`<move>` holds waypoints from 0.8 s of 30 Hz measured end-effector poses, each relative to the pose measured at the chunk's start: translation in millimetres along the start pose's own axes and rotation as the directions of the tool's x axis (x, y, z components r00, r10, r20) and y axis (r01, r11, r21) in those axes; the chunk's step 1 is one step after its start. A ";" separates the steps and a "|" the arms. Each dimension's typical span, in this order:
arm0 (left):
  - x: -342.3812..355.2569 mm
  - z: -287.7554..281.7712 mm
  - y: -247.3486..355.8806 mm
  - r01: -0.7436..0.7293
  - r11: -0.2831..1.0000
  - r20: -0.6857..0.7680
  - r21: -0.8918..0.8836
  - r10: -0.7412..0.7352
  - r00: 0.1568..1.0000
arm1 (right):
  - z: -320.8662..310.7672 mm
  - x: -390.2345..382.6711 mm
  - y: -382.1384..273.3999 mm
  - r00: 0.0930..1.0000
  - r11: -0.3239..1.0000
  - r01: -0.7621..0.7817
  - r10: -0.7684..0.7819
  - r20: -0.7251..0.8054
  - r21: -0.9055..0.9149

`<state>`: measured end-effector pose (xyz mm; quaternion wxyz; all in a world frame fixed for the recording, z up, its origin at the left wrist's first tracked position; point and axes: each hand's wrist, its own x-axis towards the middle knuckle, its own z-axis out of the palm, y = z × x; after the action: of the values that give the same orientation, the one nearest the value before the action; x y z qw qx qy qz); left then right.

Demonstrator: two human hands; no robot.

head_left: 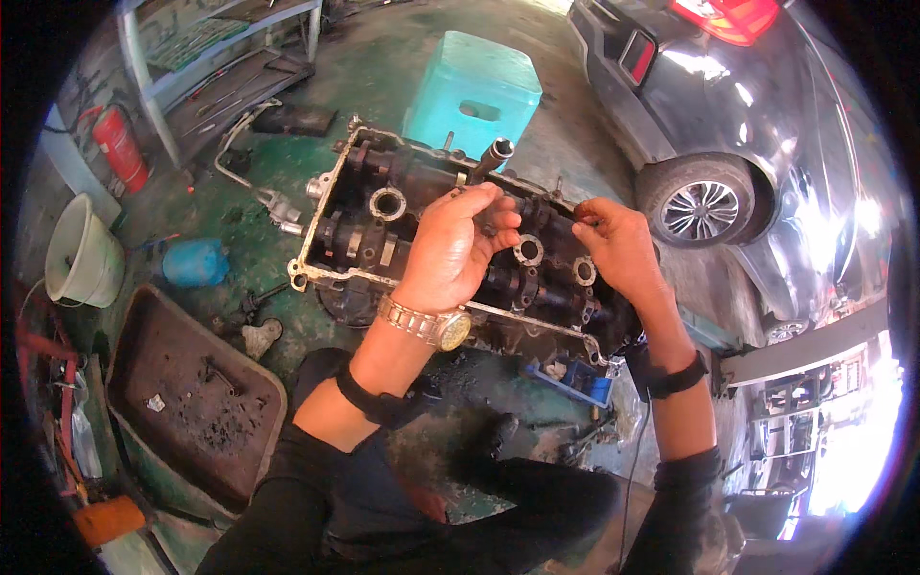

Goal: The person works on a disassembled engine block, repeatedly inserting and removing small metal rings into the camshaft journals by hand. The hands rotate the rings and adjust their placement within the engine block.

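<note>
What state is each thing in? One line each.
left hand: over engine, fingers curled, grip unclear
right hand: over engine, fingers bent, grip unclear
watch: fastened on left wrist
engine: top uncovered, shafts exposed
socket tool: sticking up by left hand
pan: dark debris inside
bucket: lidless
fire extinguisher: upright
car: standing on floor

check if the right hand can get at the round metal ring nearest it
Probably yes: the right hand is close to the ring, whose face shows uncovered, and nothing visible blocks the way between.
</note>
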<state>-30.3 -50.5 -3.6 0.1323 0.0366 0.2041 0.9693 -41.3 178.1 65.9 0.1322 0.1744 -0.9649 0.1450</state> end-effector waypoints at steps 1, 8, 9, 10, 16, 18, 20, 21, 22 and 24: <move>0.3 0.1 0.3 -0.004 1.000 -0.010 0.012 0.004 1.000 | 0.9 1.5 -2.4 1.000 1.000 0.005 -0.005 0.002 0.001; 0.7 0.1 0.0 -0.025 1.000 0.011 -0.017 0.025 1.000 | 9.4 4.6 -19.2 0.996 0.997 0.083 -0.083 0.012 0.007; 0.6 0.8 -0.8 -0.026 0.999 0.009 -0.025 0.026 1.000 | 10.4 4.7 -21.4 0.997 0.997 0.075 -0.075 0.027 0.015; 0.7 1.6 -1.2 -0.027 1.000 -0.005 -0.012 0.027 1.000 | 11.4 4.9 -23.6 0.997 0.997 0.067 -0.068 0.043 0.023; -0.3 4.7 -1.0 -0.026 1.000 -0.027 -0.006 0.026 0.999 | 16.2 9.8 -35.0 0.985 0.982 0.173 -0.170 0.042 -0.073; 0.0 4.8 -0.3 -0.017 1.000 -0.041 0.022 0.018 0.999 | 17.7 10.5 -37.9 0.980 0.973 0.196 -0.192 0.045 -0.119; 0.8 5.2 0.1 -0.005 1.000 -0.027 -0.003 0.005 1.000 | 15.7 11.4 -38.6 0.983 0.969 0.181 -0.172 0.064 -0.170; 0.9 5.9 0.0 -0.011 1.000 -0.026 -0.011 0.010 1.000 | 15.2 11.7 -39.1 0.982 0.966 0.184 -0.174 0.069 -0.181; 1.1 6.9 -0.2 -0.016 1.000 -0.025 -0.019 0.016 1.000 | 15.2 12.2 -39.9 0.983 0.964 0.181 -0.169 0.075 -0.195; 0.0 8.8 -0.6 -0.028 0.999 -0.023 -0.033 0.027 0.999 | 15.0 13.5 -41.4 0.984 0.962 0.172 -0.157 0.085 -0.211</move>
<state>-29.1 -46.6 4.2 0.1173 0.0264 0.1889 0.9746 -41.1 132.0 65.8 0.1295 0.2435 -0.9610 0.0213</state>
